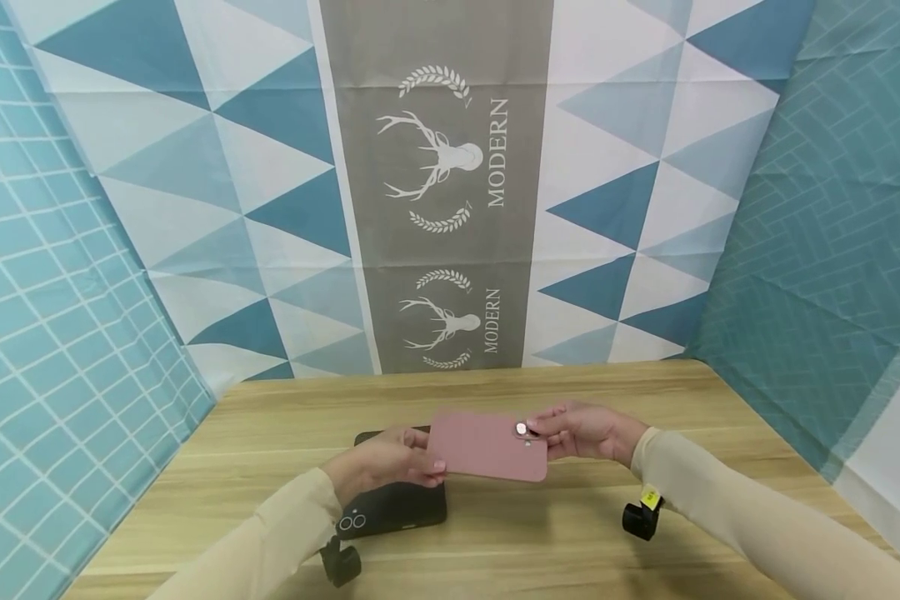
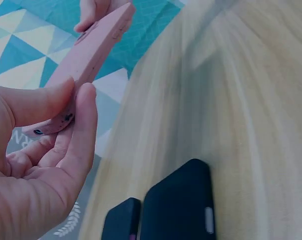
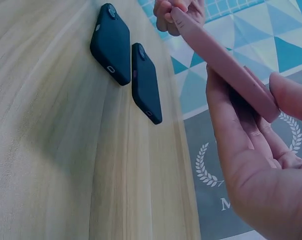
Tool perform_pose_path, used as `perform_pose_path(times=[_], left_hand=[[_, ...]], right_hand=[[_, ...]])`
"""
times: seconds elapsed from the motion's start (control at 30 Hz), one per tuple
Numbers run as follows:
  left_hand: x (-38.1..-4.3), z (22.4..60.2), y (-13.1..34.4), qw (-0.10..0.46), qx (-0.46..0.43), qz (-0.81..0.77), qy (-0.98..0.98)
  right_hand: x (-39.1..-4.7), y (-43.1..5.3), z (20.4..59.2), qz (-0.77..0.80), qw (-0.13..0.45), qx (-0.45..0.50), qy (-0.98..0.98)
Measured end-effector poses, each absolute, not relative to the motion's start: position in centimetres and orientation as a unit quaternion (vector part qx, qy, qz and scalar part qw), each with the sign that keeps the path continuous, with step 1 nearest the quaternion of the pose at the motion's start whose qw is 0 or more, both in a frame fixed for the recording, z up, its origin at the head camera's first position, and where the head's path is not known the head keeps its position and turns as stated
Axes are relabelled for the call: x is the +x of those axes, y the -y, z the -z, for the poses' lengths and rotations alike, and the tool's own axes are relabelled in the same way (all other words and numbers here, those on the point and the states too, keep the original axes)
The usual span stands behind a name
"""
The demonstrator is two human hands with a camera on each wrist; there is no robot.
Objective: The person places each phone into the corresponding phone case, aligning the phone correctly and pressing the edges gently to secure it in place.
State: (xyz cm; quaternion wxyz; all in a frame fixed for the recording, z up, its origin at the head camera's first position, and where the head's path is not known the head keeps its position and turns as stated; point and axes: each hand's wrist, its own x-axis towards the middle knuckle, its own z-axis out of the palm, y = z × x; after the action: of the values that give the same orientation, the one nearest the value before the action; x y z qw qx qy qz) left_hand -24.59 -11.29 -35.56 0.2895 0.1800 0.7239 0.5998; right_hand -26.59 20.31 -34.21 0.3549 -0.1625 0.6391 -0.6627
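A phone in a pink case (image 1: pixel 480 446) is held up above the table by both hands, its back with the camera part toward the head camera. My left hand (image 1: pixel 378 460) pinches its left end, thumb on the back and fingers beneath, as the left wrist view shows near the port edge (image 2: pixel 67 119). At the other end my right hand (image 1: pixel 588 431) grips it, thumb beside the camera part and fingers under the phone. Below the left hand lies a black phone (image 1: pixel 405 507); a second black phone (image 3: pixel 147 82) lies beside it, mostly hidden by the hand in the head view.
The wooden table (image 1: pixel 540 550) ends at a wall hung with patterned cloth (image 1: pixel 435 167). Blue tile-patterned cloth (image 1: pixel 52 292) hangs at the left, teal cloth (image 1: pixel 832 250) at the right. Small black wrist devices sit under both cuffs.
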Motion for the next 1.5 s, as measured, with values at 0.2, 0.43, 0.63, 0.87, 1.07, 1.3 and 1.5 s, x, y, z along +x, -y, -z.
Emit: perform_pose_path(times=[0.2, 0.43, 0.63, 0.87, 1.07, 1.3, 1.5], left_hand=[[-24.6, 35.7, 11.2, 0.285, 0.166, -0.617, -0.715], [-24.8, 35.6, 11.2, 0.284, 0.137, -0.652, -0.690], [-25.0, 35.2, 11.3, 0.274, 0.109, -0.675, -0.676], [-25.1, 35.1, 11.3, 0.267, 0.105, -0.680, -0.674], [-25.1, 35.6, 11.3, 0.268, 0.093, -0.691, -0.665], [-25.2, 36.0, 11.3, 0.270, 0.103, -0.687, -0.667], [-25.3, 35.5, 11.3, 0.266, 0.105, -0.670, -0.685]], right_hand=[[-26.6, -20.0, 34.6, 0.681, 0.347, -0.157, -0.625], [-26.2, -19.6, 35.0, 0.708, 0.320, -0.151, -0.611], [-25.7, -19.3, 35.7, 0.721, 0.352, -0.162, -0.574], [-25.5, -18.8, 36.0, 0.725, 0.333, -0.175, -0.577], [-25.4, -18.4, 36.1, 0.720, 0.318, -0.149, -0.598], [-25.0, -18.3, 35.8, 0.744, 0.317, -0.091, -0.581], [-25.1, -18.1, 35.1, 0.744, 0.314, -0.086, -0.584]])
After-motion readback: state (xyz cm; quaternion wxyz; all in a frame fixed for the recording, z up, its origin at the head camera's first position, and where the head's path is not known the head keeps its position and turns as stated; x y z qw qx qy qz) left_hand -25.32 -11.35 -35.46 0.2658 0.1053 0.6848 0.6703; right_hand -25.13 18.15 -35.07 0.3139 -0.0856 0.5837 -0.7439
